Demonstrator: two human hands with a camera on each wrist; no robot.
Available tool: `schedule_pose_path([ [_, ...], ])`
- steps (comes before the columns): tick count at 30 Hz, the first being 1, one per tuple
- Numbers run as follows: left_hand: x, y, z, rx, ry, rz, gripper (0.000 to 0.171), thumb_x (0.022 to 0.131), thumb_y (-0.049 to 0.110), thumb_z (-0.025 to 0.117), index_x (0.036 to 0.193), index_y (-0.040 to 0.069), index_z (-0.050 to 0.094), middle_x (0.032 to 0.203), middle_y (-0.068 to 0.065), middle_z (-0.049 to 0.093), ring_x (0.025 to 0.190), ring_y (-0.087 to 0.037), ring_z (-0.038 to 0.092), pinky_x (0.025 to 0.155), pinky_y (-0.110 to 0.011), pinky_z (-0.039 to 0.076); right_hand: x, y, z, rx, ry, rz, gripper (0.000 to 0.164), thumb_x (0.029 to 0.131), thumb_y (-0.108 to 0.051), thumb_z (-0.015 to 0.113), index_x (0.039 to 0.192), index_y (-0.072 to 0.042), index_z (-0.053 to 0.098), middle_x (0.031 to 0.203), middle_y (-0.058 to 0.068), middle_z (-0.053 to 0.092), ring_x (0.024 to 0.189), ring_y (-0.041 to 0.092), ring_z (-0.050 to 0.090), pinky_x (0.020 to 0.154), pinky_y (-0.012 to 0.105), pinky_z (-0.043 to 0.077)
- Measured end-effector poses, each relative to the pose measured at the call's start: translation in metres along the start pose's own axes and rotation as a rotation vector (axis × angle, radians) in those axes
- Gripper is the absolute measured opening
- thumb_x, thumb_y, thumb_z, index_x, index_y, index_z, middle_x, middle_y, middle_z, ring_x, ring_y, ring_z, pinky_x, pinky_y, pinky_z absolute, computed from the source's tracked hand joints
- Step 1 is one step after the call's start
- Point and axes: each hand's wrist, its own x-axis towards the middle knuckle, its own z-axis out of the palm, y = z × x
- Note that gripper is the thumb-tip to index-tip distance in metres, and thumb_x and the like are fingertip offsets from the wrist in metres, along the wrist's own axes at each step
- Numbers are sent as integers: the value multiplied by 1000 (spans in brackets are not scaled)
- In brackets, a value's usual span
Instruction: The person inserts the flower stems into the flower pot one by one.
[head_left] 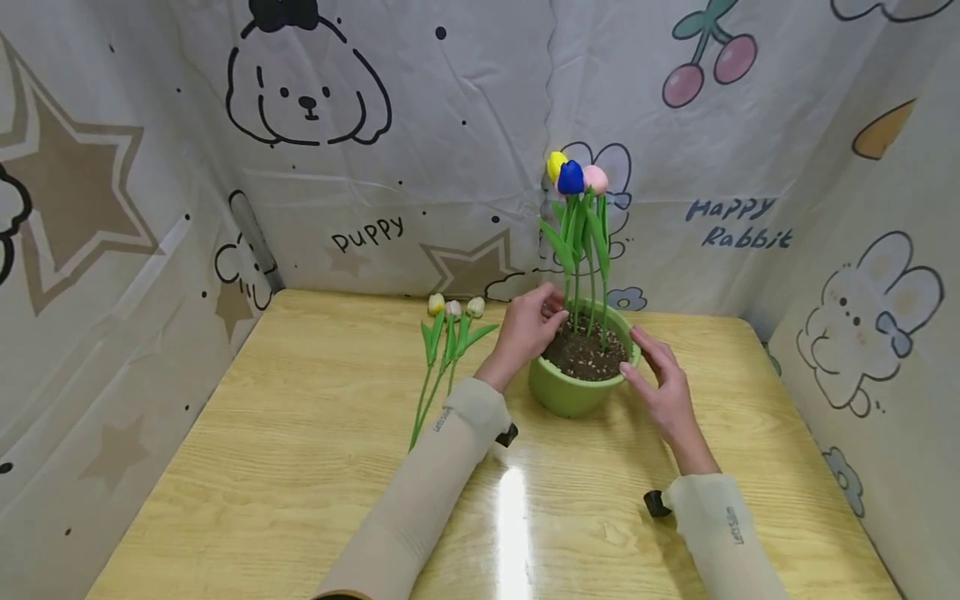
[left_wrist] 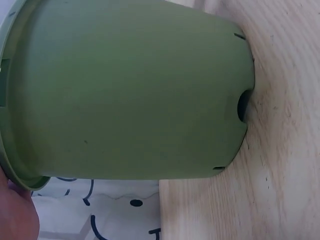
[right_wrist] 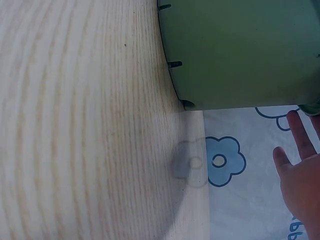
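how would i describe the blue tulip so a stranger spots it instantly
On the wooden table stands a green pot. High above its soil, the blue tulip shows between a yellow bloom, left, and a pink bloom, right; it alone is blue.

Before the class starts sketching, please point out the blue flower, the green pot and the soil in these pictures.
Blue flower (head_left: 571, 177): head view, middle of its petals.
Green pot (head_left: 572, 395): head view, front of its outer wall.
Soil (head_left: 584, 359): head view, bare surface near the front.
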Motion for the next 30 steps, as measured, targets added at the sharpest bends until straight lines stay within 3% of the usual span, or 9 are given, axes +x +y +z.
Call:
schedule_pose_path([
  [8,-8,2,-3,14,70,32,32,101,19,70,130,6,63,116,-8,71,101,-16,74,82,-15,60,0,1,0,-8,-2,-5,57,99,-3,66,154,-6,48,158,16,44,138,-2,42,121,12,28],
  [13,-16,4,-9,11,120,7,38,100,16,71,136,6,64,126,-9,70,106,-17,73,83,-14,59,0,2,0,-7,0,-12,58,99,-2,66,154,-3,47,157,18,44,138,-3,41,120,11,29],
  [17,-25,7,-16,-43,120,-22,38,99,16,72,135,8,66,127,-9,70,106,-18,73,83,-15,60,0,2,0,-15,0,-16,59,98,-1,66,154,-3,47,157,21,44,138,-5,41,119,9,29],
  [21,-33,8,-26,-107,113,-41,36,100,19,72,134,10,67,126,-8,70,107,-18,72,84,-19,61,-1,3,0,-16,-4,-15,58,99,-2,66,154,-4,48,157,20,44,138,-5,41,119,9,29],
  [25,-39,6,-41,-114,133,-49,35,100,20,72,133,10,67,122,-9,72,105,-19,71,83,-24,63,-1,2,-1,-16,0,-9,57,99,-3,66,153,-6,49,158,17,44,138,-4,41,119,10,29],
  [30,-52,-8,-67,-133,170,-100,33,99,18,72,131,10,68,118,-9,73,104,-23,72,84,-31,64,0,4,-1,-9,-1,-4,59,99,-2,67,154,-5,47,158,18,43,138,-3,41,120,11,29],
])
